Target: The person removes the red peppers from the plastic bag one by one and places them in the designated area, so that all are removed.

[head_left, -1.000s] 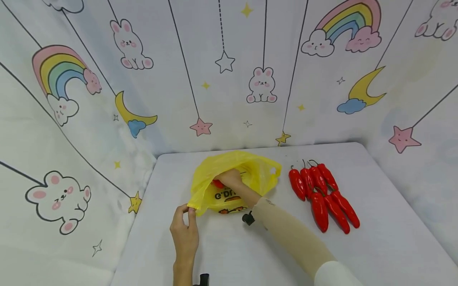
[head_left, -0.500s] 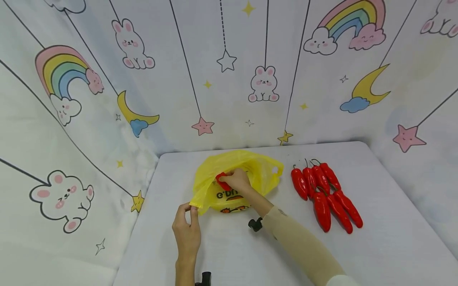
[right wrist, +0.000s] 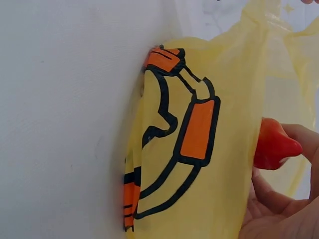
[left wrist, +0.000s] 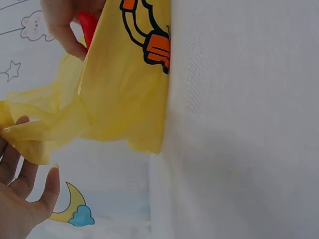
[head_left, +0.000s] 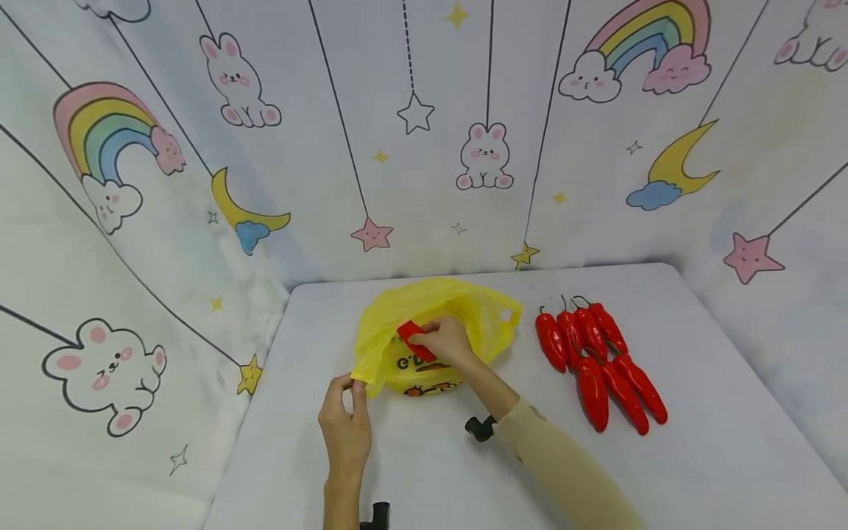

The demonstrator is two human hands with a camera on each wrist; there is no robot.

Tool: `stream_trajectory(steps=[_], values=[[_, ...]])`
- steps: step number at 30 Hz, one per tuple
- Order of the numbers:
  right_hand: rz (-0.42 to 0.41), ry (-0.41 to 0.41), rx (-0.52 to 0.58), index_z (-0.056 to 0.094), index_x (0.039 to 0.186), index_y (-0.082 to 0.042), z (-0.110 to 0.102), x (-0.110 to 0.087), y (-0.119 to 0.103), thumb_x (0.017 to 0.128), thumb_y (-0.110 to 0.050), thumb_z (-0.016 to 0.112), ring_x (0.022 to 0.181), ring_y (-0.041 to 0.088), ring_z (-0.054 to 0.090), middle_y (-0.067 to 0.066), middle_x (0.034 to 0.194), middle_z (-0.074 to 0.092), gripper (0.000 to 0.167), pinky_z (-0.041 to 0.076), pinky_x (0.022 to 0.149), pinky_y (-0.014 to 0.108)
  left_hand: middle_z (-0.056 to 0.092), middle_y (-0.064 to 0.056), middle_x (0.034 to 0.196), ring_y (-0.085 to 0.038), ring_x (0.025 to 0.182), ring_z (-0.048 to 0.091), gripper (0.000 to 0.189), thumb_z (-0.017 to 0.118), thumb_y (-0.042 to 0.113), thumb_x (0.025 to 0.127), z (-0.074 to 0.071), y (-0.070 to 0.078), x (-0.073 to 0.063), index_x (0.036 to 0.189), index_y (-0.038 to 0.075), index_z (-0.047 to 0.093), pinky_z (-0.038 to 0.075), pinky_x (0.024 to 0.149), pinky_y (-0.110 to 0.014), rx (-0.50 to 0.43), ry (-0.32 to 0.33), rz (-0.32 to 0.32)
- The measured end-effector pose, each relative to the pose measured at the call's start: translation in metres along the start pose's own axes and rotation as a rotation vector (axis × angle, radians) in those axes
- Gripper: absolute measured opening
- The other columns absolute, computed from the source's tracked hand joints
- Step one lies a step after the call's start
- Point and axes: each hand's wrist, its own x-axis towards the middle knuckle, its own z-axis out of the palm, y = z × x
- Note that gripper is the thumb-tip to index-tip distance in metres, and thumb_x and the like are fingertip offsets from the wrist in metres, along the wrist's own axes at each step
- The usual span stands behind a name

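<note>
A yellow plastic bag [head_left: 397, 305] with printed lettering and pictures stands with its mouth spread. At its near left corner, my left hand [head_left: 347, 428] pinches the edge of the bag between thumb and fingers. My right hand [head_left: 447, 341] is at the bag's mouth and grips a red chili pepper [head_left: 411, 336]. In the right wrist view the rounded tip of this pepper [right wrist: 274, 147] shows beside the bag wall, held between fingers and thumb. The left wrist view has a sliver of the same red pepper [left wrist: 87, 29] behind the plastic.
To the right of the bag, several red chili peppers [head_left: 592, 388] lie on the white table [head_left: 424, 464] in two rows, one behind the other. A printed cloth [head_left: 424, 199] hangs behind the table and on the left.
My right hand has come up from deep in the bag to its mouth, bringing the red chili pepper into view. My left hand keeps its place on the bag's edge.
</note>
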Motion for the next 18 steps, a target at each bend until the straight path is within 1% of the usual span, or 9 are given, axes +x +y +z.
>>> stream_trajectory(steps=[6,12,14,18], values=[[0.040,0.028,0.017,0.076,0.106,-0.012,-0.012,-0.013,-0.001,0.083,-0.038,0.088,0.090,0.021,0.067,0.003,0.102,0.073,0.037,0.059,0.082,0.037,0.071,-0.005,0.102,-0.016,0.096,0.067,0.009,0.064,0.010,0.104,0.003,0.003,0.000,0.108,0.002,0.067,0.046,0.086,-0.012,-0.002,0.005,0.020],[0.024,0.057,0.010,0.076,0.107,-0.012,-0.021,-0.024,-0.002,0.084,-0.038,0.087,0.085,0.020,0.066,0.002,0.097,0.073,0.036,0.058,0.078,0.035,0.071,-0.005,0.101,-0.016,0.095,0.067,0.008,0.064,0.009,0.104,0.006,0.001,0.000,0.107,0.002,0.068,0.047,0.086,-0.013,0.000,0.010,0.034],[0.013,0.067,0.009,0.077,0.108,-0.011,-0.023,-0.029,-0.002,0.084,-0.038,0.086,0.085,0.020,0.066,0.002,0.097,0.073,0.036,0.058,0.077,0.034,0.071,-0.005,0.101,-0.017,0.096,0.067,0.009,0.064,0.010,0.104,0.006,0.001,0.001,0.108,0.002,0.068,0.047,0.087,-0.014,-0.003,0.007,0.027],[-0.005,0.070,0.014,0.077,0.109,-0.010,-0.027,-0.035,0.001,0.085,-0.035,0.086,0.085,0.020,0.067,0.002,0.097,0.074,0.036,0.060,0.075,0.034,0.071,-0.004,0.103,-0.016,0.097,0.067,0.011,0.064,0.012,0.105,0.006,0.003,0.001,0.110,0.003,0.067,0.048,0.087,-0.015,-0.006,-0.004,-0.010]])
